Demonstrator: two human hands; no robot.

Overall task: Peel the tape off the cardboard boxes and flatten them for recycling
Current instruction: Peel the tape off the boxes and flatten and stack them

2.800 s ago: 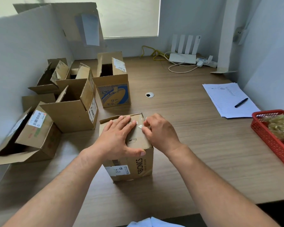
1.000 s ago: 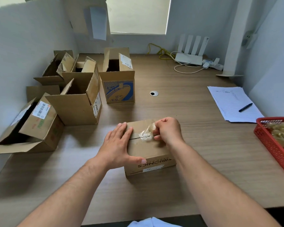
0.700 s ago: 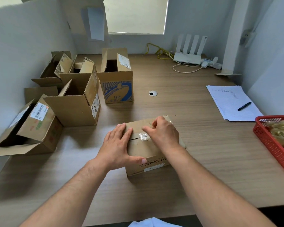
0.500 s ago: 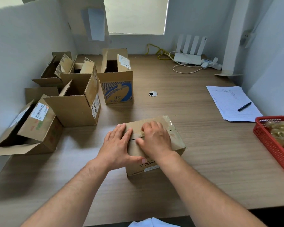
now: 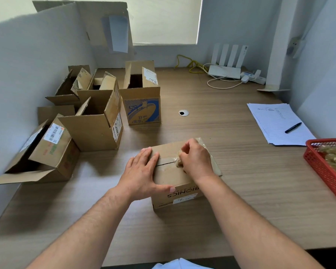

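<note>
The closed box [image 5: 173, 177] sits mid-frame on the bench [image 5: 250, 187], its printed side facing you. Your left hand [image 5: 142, 171] lies flat on the top, fingers straight, thumb along the near edge. Your right hand [image 5: 197, 160] is curled over the seam, pinching what looks like a crumpled strip of tape [image 5: 178, 161] at the flap line. Opened boxes [image 5: 93, 129] cluster at the left of the frame. A red basket [image 5: 322, 167] sits at the right edge, with papers [image 5: 275, 123] and a pen [image 5: 293, 127] above it.
</note>
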